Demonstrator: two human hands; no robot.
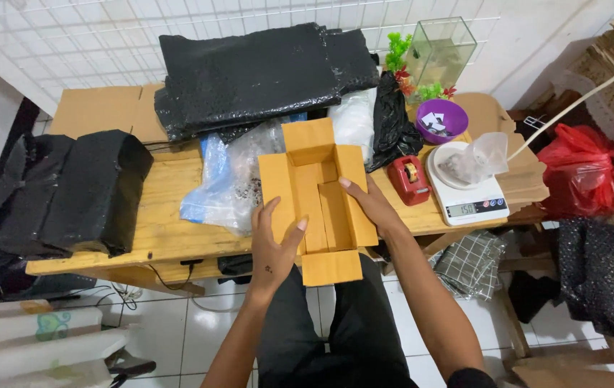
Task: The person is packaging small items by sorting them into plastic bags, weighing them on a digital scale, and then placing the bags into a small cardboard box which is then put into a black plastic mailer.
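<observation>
The person sits at the wooden table (170,215) with a small cardboard box (319,201) held open in front of them, over the near edge of the table and above their lap. Its flaps are spread out flat on every side. The left hand (272,248) has its grip closed on the box's left flap, thumb on top and pointing toward the middle. The right hand (370,205) rests on the right flap with its fingers reaching over the wall into the box, the grip loose and spread rather than clamped.

Just behind the box lies a clear plastic bag (231,179) and a pile of black bubble wrap (257,75). To the right stand a red tape dispenser (409,179) and a white kitchen scale (465,192) carrying a small clear bag (481,158). A purple bowl (441,120) sits behind the scale.
</observation>
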